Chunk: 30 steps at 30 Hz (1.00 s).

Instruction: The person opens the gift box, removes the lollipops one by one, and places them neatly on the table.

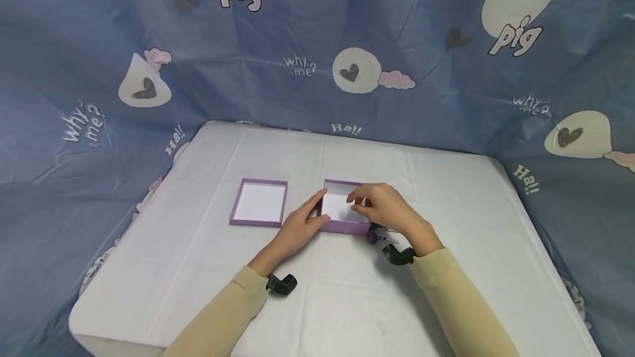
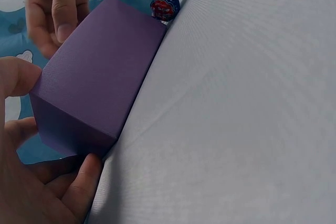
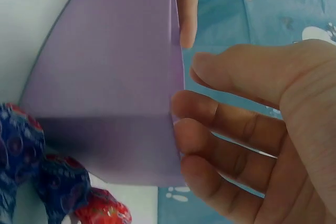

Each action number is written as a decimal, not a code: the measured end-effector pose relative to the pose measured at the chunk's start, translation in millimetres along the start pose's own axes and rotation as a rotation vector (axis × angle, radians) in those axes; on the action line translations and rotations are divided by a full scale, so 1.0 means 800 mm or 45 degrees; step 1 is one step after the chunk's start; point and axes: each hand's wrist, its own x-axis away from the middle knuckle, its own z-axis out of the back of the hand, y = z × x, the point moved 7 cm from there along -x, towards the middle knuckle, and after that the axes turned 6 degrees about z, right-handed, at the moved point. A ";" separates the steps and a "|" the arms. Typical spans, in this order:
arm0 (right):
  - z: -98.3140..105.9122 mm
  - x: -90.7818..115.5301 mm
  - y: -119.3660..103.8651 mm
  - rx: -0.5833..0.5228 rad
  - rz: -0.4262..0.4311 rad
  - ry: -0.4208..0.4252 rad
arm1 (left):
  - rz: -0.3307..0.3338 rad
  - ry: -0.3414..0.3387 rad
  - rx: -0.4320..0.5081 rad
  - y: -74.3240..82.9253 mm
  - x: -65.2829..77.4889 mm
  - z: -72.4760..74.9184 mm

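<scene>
A purple open-topped box [image 1: 345,227] with a white inside stands on the table. My left hand [image 1: 300,228] grips its left side, thumb at the near corner and fingers along the left wall. Over the box's opening hovers my right hand [image 1: 381,203], its fingers loosely bent and thumb apart from them, nothing visible between. In the right wrist view the fingertips [image 3: 191,136] overlap the box's upper edge. Several wrapped lollipops, such as a blue one [image 3: 63,184] and a red one [image 3: 105,207], lie beside the box's right end.
Left of the box lies a shallow purple lid [image 1: 258,223], its white inside facing up. A white cloth covers the table [image 1: 208,285]. Behind it hangs a blue printed curtain [image 1: 278,92]. Each wrist carries a black camera [image 1: 281,285].
</scene>
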 end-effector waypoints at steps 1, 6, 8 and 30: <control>-0.002 -0.002 -0.001 -0.006 0.002 -0.009 | 0.000 -0.003 0.001 0.000 0.000 0.000; -0.012 -0.010 -0.006 -0.014 0.020 -0.046 | 0.005 -0.002 -0.005 -0.002 0.000 0.001; -0.014 -0.013 -0.007 -0.006 0.040 -0.053 | 0.001 -0.001 -0.006 -0.002 0.001 0.002; -0.055 -0.037 -0.001 -0.046 0.034 -0.258 | -0.030 -0.020 -0.041 -0.003 -0.002 -0.001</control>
